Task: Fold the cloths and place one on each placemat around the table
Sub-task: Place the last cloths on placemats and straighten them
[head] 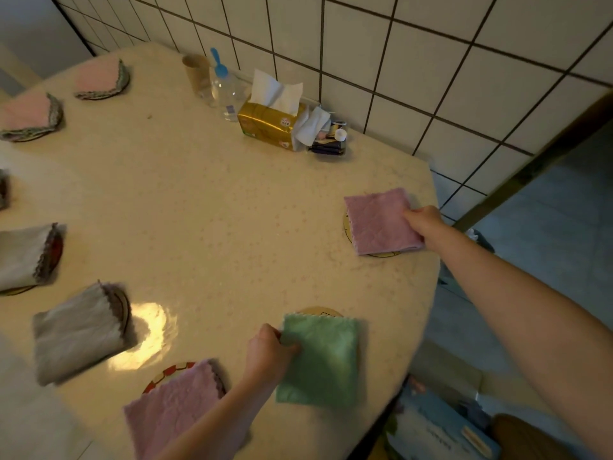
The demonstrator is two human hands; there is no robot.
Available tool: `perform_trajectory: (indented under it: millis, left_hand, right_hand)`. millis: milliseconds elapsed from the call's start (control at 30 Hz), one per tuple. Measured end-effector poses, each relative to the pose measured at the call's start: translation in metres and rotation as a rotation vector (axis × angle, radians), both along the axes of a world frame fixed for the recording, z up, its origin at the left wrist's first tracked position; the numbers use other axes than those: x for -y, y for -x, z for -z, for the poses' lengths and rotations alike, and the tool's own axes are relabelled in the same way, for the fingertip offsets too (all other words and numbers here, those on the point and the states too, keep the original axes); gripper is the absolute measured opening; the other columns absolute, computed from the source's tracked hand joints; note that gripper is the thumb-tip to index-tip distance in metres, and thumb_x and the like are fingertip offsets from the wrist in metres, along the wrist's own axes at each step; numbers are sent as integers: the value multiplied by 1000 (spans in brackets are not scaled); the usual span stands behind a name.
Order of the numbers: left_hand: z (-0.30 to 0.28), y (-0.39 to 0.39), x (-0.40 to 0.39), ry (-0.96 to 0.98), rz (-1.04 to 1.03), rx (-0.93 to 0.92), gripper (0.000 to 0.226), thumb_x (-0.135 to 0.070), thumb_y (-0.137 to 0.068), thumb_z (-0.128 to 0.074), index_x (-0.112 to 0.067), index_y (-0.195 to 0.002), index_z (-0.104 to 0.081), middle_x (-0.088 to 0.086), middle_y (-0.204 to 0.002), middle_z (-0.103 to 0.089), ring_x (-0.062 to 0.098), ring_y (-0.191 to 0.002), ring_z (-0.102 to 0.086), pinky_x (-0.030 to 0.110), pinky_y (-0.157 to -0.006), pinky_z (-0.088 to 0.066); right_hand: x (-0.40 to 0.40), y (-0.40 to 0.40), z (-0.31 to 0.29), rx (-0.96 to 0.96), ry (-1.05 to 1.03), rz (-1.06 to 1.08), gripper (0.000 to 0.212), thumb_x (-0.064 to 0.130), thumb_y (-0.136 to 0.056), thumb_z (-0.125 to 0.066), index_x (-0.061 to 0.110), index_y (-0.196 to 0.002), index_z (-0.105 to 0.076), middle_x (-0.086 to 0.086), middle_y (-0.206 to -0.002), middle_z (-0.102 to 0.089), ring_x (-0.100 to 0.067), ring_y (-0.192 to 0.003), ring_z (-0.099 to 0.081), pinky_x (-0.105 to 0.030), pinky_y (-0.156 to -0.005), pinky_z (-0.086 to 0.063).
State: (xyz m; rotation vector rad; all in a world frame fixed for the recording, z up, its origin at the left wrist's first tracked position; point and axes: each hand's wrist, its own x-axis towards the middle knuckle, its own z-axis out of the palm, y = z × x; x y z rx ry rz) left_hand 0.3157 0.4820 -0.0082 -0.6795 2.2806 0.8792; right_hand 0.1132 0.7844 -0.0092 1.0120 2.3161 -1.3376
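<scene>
A folded green cloth (320,358) lies over a round placemat (316,311) at the table's near edge; my left hand (268,355) pinches its left edge. At the right, my right hand (423,222) grips the right edge of a folded pink cloth (379,222), which covers another round placemat (346,227). A folded pink cloth (172,406) rests on a red-rimmed placemat (166,371) near the bottom. Two grey folded cloths (78,332) (25,255) and two pink ones (99,78) (28,114) lie on mats along the left side.
A gold tissue box (268,124), a clear bottle with a blue cap (225,88), a cardboard tube (197,73) and a small tray of oddments (331,139) stand by the tiled wall (431,61). The table edge (434,293) drops to the floor at right.
</scene>
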Motion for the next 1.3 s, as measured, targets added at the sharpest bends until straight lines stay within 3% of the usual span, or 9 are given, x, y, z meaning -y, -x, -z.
perform_trajectory:
  millis: [233,333,600,733,833,967,1033,1167,1300]
  left_hand:
    - [-7,7,-3,-178,-88,87,10,-17,-81,-70,-12,-87,-63,1,-81,-64,13,-74,-58,26,-54,-44]
    - [-7,8,-2,-188,-53,55,9,-17,-83,-65,-15,-91,-63,3,-88,-65,18,-82,-60,33,-70,-52]
    - [-3,3,-8,-101,-67,128,43,-27,-83,-66,-9,-116,-45,9,-111,-55,26,-101,-54,36,-76,-47]
    - [-2,4,-12,-33,-85,182,47,-37,-79,-67,-11,-111,-45,4,-102,-52,26,-101,-55,41,-90,-49]
    - [-1,9,-12,-195,-109,179,44,-35,-71,-72,-9,-102,-58,3,-98,-65,22,-93,-62,39,-86,-53]
    - [-6,18,-11,-395,-9,116,23,-18,-77,-73,-24,-97,-63,-3,-95,-68,16,-88,-64,32,-79,-53]
    - [-8,22,-9,-501,47,109,32,-19,-74,-74,-27,-102,-63,-2,-100,-70,16,-92,-65,37,-83,-55]
    - [-3,29,-1,-581,113,136,61,-23,-58,-83,-25,-114,-58,2,-110,-68,22,-101,-66,47,-88,-55]
    - [-1,38,5,-600,194,137,60,-16,-61,-85,-23,-114,-58,3,-112,-67,21,-103,-65,45,-89,-55]
  right_hand:
    - [-1,3,2,14,166,18,48,23,-82,-68,0,-122,-57,-17,-117,-62,-31,-100,-62,-44,-91,-52]
    - [-3,6,0,24,227,-14,50,20,-82,-69,-1,-124,-53,-17,-118,-62,-30,-101,-62,-44,-90,-52]
    - [-2,4,-1,63,282,-16,58,24,-84,-66,1,-133,-45,-18,-125,-57,-29,-103,-60,-40,-89,-52]
    - [2,4,-1,24,310,40,62,26,-84,-67,1,-135,-42,-18,-126,-56,-26,-95,-59,-36,-82,-52]
    - [4,2,-7,2,345,33,56,19,-87,-64,-1,-135,-42,-16,-126,-55,-25,-93,-58,-36,-82,-50]
    - [9,-5,-18,-24,685,140,28,18,-90,-59,7,-115,-56,-12,-114,-62,-24,-93,-62,-38,-79,-55]
    - [11,-11,-14,-8,773,200,22,18,-92,-57,11,-113,-55,-11,-116,-62,-26,-98,-62,-40,-81,-55]
    - [16,-24,-1,48,699,233,36,12,-95,-52,8,-130,-47,-14,-130,-54,-29,-112,-55,-42,-86,-49]
    - [17,-25,0,17,674,241,36,9,-95,-50,8,-131,-47,-16,-131,-54,-29,-108,-56,-44,-84,-49]
